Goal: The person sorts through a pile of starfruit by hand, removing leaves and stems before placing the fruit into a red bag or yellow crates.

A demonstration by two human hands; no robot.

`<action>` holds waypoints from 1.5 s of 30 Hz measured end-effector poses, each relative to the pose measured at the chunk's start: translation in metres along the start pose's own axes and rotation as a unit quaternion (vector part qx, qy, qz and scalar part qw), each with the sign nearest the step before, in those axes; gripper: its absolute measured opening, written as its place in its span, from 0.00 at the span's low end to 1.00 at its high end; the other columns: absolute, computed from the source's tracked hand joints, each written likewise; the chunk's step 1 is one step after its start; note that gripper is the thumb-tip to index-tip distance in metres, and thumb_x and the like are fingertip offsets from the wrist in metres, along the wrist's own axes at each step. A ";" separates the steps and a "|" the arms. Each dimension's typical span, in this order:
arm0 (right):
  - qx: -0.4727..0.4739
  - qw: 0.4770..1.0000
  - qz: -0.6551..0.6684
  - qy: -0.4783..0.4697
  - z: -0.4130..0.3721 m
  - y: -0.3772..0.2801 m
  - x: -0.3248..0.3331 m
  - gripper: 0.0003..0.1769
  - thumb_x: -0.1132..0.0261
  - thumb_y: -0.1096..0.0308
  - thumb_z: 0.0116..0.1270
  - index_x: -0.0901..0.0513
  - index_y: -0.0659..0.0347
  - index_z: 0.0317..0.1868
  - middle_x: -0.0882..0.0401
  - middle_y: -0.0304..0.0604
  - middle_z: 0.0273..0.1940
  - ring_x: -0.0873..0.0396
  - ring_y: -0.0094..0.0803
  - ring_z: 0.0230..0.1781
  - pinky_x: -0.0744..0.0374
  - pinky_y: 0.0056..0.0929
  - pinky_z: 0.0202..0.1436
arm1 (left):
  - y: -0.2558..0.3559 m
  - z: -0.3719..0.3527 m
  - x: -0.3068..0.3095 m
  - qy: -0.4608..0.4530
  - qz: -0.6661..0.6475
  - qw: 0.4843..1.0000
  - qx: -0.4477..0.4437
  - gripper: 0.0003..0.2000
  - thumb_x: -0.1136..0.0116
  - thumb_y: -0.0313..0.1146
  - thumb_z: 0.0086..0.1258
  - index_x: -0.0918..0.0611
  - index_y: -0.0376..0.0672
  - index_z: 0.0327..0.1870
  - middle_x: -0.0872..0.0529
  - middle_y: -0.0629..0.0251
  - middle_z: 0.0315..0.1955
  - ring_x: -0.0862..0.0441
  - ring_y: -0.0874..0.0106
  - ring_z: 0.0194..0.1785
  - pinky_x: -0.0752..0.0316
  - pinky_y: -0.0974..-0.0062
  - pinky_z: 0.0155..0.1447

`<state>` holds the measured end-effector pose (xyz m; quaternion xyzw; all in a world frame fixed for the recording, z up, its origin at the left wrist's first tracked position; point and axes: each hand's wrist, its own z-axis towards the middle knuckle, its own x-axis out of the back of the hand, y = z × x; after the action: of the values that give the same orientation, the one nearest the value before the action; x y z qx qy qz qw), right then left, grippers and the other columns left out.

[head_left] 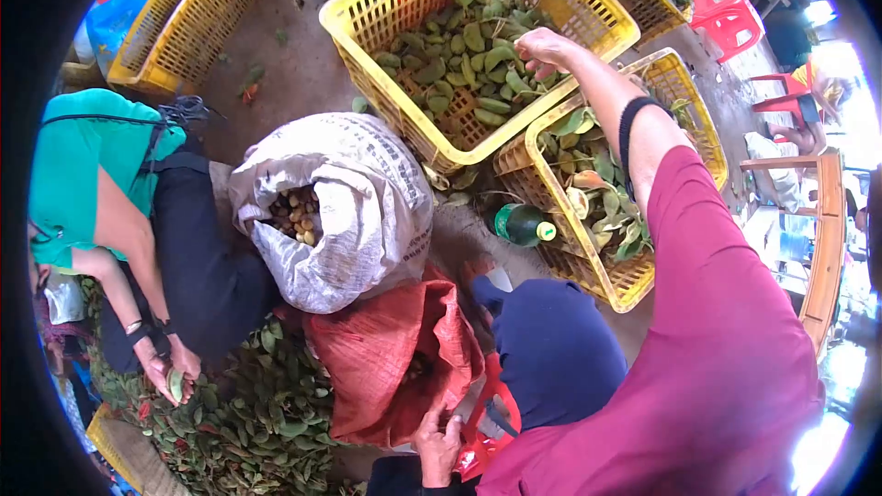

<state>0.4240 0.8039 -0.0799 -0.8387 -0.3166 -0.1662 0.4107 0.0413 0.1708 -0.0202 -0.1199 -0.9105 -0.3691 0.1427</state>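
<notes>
1. Closest to the lens, a magenta sleeve [717, 367] covers the person's right arm, which stretches forward and up across the scene, above a dark blue trouser knee [551, 349].
2. At the end of that arm, the right hand [547, 48] hangs over the near rim of a large yellow plastic crate [367, 9]. Its fingers curl downward; I cannot tell whether they enclose anything.
3. Green pods [469, 55] half fill that crate, directly under and beyond the hand.
4. At the bottom edge, the left hand [439, 448] lies against the lower edge of a crumpled red mesh sack [386, 358]. Whether it is gripping the cloth cannot be told.
5. A second, smaller yellow plastic crate [629, 287] of green and pale husks sits under the forearm, with a dark green bottle [519, 223] just beside it.
6. A white woven sack [367, 193] stands open, showing brown nuts [294, 213].
7. To the left, another person in a teal shirt [78, 161] holds a pod in both hands above a heap of green pods on the ground [257, 413].
</notes>
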 end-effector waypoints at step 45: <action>0.167 0.968 -0.130 0.137 -0.001 -0.063 -0.067 0.22 0.41 0.51 0.71 0.11 0.63 0.40 0.12 0.52 0.36 0.14 0.40 0.33 0.17 0.35 0.44 | 0.083 -0.003 0.067 0.051 -0.127 0.980 0.144 0.22 0.35 0.32 0.70 0.22 0.33 0.64 0.14 0.55 0.53 0.16 0.66 0.53 0.22 0.71 0.59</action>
<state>0.3324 0.8053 -0.0784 -0.6791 -0.3869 -0.2756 0.5596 0.0068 0.2347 0.0580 0.0376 -0.9534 -0.2553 0.1563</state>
